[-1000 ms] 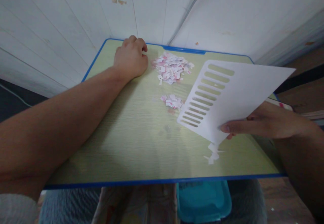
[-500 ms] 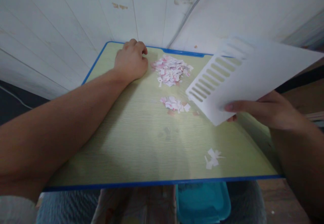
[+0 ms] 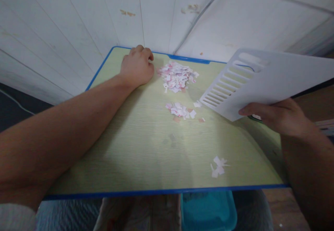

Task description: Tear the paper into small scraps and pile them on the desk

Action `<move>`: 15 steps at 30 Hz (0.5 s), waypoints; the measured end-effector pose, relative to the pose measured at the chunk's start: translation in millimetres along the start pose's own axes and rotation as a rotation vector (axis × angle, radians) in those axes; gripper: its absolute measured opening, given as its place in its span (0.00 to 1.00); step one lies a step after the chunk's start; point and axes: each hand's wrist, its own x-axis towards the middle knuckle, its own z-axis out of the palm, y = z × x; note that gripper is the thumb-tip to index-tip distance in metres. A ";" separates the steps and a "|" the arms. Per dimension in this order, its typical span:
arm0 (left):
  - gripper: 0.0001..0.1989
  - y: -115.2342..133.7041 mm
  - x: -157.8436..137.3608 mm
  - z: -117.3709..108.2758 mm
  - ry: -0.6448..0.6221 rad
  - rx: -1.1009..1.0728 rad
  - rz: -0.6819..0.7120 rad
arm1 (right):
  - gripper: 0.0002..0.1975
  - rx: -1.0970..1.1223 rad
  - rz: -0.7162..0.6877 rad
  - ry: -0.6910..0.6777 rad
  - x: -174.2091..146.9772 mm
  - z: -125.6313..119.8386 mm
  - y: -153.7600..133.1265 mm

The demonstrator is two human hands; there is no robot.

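Note:
My left hand (image 3: 137, 69) rests as a closed fist on the far left of a green lap table with a blue rim (image 3: 135, 191), just left of a large heap of pink and white paper scraps (image 3: 176, 76). My right hand (image 3: 278, 117) grips a white sheet with a row of cut slots (image 3: 266, 83), held tilted above the table's right side. A smaller scrap heap (image 3: 180, 110) lies in the middle, left of the sheet's slotted edge. A few white scraps (image 3: 217, 166) lie near the front edge.
White panelled walls (image 3: 78, 22) meet in a corner right behind the table. A teal plastic box (image 3: 208, 212) sits below the front edge, next to patterned fabric. A dark floor shows at the left.
My right hand has lifted the slotted sheet up and to the right, off the table, uncovering the small scraps near the front edge. My left fist has stayed put.

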 end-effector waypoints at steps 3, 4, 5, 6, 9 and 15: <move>0.21 0.4 -0.4 -1.1 -0.008 0.008 0.007 | 0.12 0.114 0.020 0.011 -7.4 15.0 1.9; 0.21 -0.2 -0.1 -0.7 -0.005 0.012 0.014 | 0.10 0.127 0.015 -0.014 -9.2 19.4 2.3; 0.20 -1.0 0.3 -0.1 0.001 0.015 0.017 | 0.12 0.124 0.008 -0.049 -10.3 23.0 2.4; 0.20 -1.7 0.7 0.4 0.007 0.015 0.020 | 0.17 0.108 -0.003 -0.084 -10.9 25.9 2.1; 0.20 -2.3 1.1 1.1 0.004 0.010 0.013 | 0.30 0.028 -0.044 -0.159 -10.1 30.7 -1.5; 0.21 -1.2 0.4 0.0 -0.017 0.030 0.011 | 0.31 -0.044 -0.058 -0.210 -10.0 37.7 -7.8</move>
